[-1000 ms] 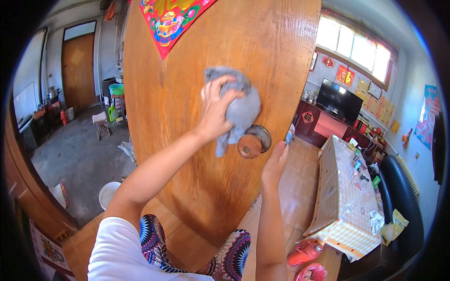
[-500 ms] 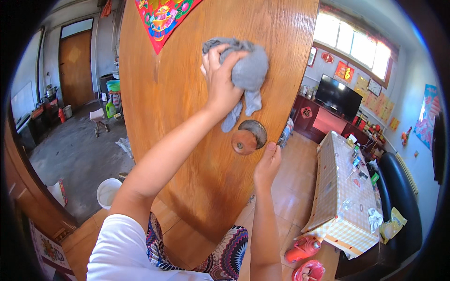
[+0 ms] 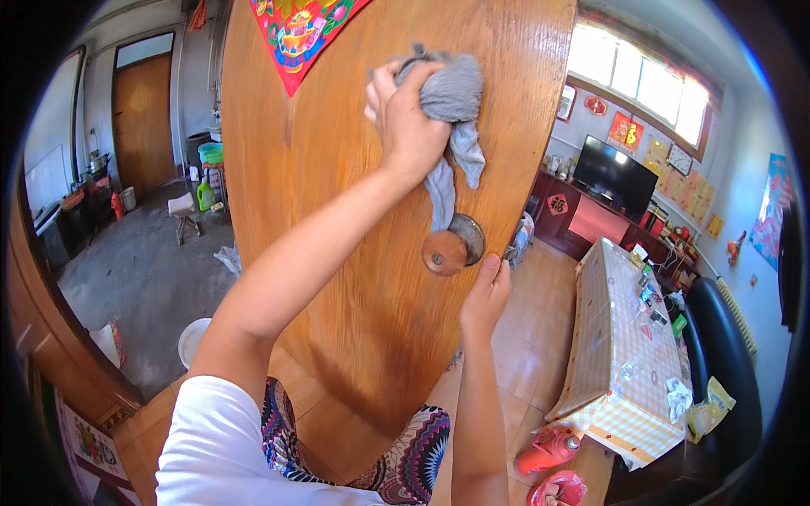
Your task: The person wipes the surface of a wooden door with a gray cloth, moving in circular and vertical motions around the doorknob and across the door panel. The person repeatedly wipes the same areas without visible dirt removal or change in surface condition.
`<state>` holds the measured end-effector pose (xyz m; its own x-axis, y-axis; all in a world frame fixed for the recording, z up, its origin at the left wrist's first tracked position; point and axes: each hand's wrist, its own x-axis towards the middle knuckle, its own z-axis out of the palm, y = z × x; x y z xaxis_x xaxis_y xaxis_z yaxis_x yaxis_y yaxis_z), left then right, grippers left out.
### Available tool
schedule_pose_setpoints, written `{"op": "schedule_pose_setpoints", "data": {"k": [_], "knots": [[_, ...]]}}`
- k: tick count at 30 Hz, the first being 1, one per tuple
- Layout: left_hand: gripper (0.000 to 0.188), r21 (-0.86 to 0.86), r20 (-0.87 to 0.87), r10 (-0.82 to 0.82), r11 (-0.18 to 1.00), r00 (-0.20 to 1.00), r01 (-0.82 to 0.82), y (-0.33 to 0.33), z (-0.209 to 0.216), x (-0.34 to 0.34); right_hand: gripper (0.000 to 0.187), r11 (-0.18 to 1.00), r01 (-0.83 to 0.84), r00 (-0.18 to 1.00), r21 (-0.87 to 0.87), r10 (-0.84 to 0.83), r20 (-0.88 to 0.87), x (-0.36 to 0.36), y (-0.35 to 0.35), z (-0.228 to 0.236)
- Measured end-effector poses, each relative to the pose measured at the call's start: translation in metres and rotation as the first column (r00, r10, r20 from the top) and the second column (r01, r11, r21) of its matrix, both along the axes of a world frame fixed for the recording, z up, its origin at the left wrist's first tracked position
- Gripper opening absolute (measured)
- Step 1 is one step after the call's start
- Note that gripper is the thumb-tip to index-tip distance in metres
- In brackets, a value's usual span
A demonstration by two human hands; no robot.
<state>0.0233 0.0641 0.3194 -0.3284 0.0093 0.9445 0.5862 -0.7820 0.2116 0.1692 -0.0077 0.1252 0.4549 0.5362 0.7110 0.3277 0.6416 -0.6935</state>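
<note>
My left hand (image 3: 407, 122) presses a bunched grey cloth (image 3: 454, 88) against the upper part of a wooden door (image 3: 329, 202). Two ends of the cloth hang below the fingers, one reaching nearly to the round brown doorknob (image 3: 445, 253). Just right of that knob, my right hand (image 3: 487, 291) grips the door's edge, thumb on the near face; its other fingers are mostly hidden behind. A red decoration with a bright printed pattern (image 3: 295, 42) is stuck on the door above and left of the cloth.
At left, a white bucket (image 3: 192, 341) and a small stool (image 3: 182, 215) stand on a dark floor. To the right is a long table with a checked cover (image 3: 582, 363); a red thermos (image 3: 547, 449) and a red-lined bin (image 3: 557, 489) stand near its front end.
My left hand has shifted slightly right and upward with the cloth, whose hanging ends have swung right. My right hand stays at the door's edge.
</note>
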Motion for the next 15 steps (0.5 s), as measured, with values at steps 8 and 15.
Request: {"op": "schedule_pose_setpoints", "data": {"k": [8, 15], "knots": [[0.051, 0.07, -0.597, 0.032, 0.997, 0.802, 0.012, -0.006, -0.086, -0.049, 0.057, 1.0, 0.018, 1.0, 0.007, -0.018, -0.013, 0.005, 0.003, -0.003], [0.05, -0.074, -0.418, -0.107, 0.994, 0.902, 0.083, -0.018, -0.092, -0.029, 0.058, 0.999, 0.028, 1.0, -0.038, -0.028, -0.013, 0.007, 0.002, -0.006]]}}
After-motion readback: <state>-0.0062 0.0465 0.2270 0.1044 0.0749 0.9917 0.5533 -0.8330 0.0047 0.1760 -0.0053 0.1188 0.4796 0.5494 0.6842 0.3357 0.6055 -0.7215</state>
